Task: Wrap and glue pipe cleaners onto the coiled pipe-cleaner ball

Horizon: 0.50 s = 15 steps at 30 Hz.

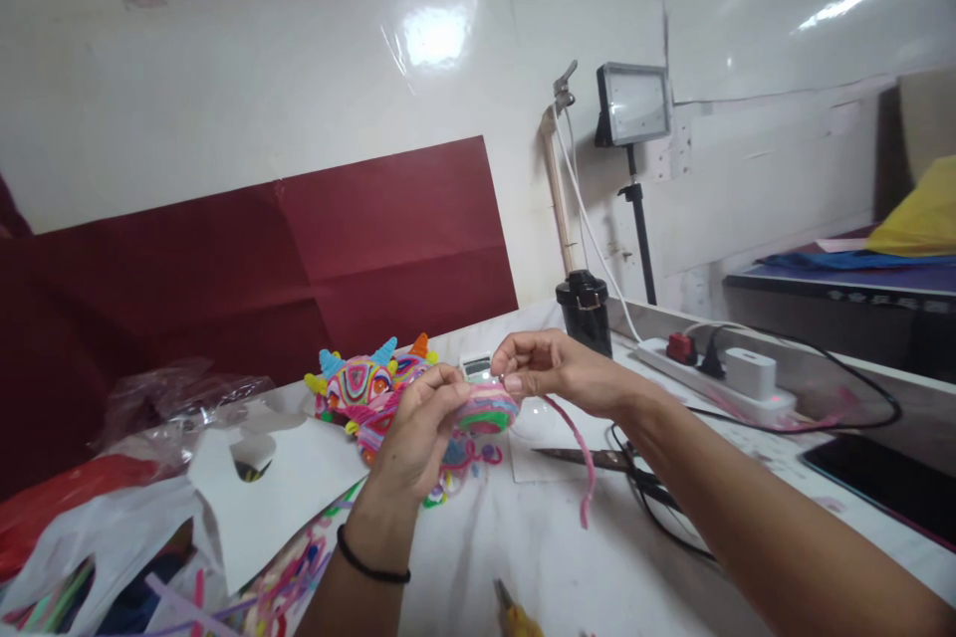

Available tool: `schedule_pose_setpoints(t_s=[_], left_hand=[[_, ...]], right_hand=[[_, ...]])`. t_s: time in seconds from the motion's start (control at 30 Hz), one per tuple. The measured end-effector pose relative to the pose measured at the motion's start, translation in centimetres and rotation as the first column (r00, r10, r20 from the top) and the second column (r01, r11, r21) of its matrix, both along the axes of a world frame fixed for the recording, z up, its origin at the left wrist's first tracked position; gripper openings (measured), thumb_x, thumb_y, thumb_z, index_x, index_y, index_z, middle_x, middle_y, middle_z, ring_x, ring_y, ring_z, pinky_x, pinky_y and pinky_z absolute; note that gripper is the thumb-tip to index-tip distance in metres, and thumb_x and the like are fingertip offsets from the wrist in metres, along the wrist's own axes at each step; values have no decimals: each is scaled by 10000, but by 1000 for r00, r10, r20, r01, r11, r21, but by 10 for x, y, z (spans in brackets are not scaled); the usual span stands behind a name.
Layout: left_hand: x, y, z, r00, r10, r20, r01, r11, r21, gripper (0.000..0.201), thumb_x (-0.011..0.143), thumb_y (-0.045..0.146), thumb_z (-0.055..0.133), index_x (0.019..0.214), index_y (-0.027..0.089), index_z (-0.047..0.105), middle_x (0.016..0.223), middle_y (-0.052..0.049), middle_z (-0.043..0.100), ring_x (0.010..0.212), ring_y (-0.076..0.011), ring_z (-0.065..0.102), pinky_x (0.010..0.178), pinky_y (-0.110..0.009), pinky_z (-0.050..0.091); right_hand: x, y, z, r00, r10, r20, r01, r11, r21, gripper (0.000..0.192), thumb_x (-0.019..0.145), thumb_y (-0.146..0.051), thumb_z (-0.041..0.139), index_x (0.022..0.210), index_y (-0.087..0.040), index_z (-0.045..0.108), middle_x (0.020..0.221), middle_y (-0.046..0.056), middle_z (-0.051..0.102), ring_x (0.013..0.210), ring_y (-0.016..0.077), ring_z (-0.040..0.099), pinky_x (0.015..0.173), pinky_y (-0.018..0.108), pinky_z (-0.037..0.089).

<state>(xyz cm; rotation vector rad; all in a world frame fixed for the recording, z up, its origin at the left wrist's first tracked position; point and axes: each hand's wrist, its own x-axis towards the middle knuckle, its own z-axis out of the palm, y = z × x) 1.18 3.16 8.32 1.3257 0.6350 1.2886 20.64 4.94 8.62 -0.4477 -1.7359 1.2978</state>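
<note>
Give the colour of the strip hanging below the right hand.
Pink strip; shows best in head view.

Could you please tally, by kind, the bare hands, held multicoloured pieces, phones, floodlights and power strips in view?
Hands: 2 (left hand, right hand)
Multicoloured piece: 1
Phone: 1
Floodlight: 1
Power strip: 1
Total: 6
</note>
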Motion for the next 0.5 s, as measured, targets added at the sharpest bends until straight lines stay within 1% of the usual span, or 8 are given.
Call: schedule_pose_setpoints(t_s=[0.07,0.13,0.27,0.4,0.5], left_hand=[[0,2,-2,1000,13,16,-13,1000,16,94,700,217,678,741,173,606,648,30,549,594,-94,489,569,-194,402],[1,3,-3,999,31,21,-32,999,42,86,747,246,631,799,178,636,694,10,584,647,-115,523,610,-210,429],[1,3,-4,997,70,-25,-66,991,117,143,770,279,606,797,157,677,805,-28,617,783,-149,556,693,-228,448],[1,0,-2,993,54,-105,-45,996,82,184,723,281,678,856,154,675,807,-26,628,759,-151,572,686,-238,443],[1,-1,0,991,41,-125,-34,998,53,233,689,273,709,884,153,664,805,-26,637,734,-150,582,674,-243,444]], right_hand=[[-1,0,0,1000,2,-4,-2,1000,-9,260,695,-292,797,837,-142,638,673,-12,618,603,107,563,599,253,462],[-1,0,-1,1000,4,-1,-4,1000,-16,256,690,-281,801,828,-141,636,673,-11,618,607,107,564,607,256,462],[0,2,-2,1000,1,-1,-1,1000,-20,256,687,-281,803,818,-141,634,669,-13,619,605,107,564,615,266,461],[0,5,-5,1000,-5,-8,5,1000,-29,270,680,-288,809,820,-137,635,672,-11,623,599,107,568,611,269,462],[0,7,-6,1000,-2,-8,1,999,-35,273,682,-288,809,826,-134,636,675,-9,626,601,107,571,612,268,464]])
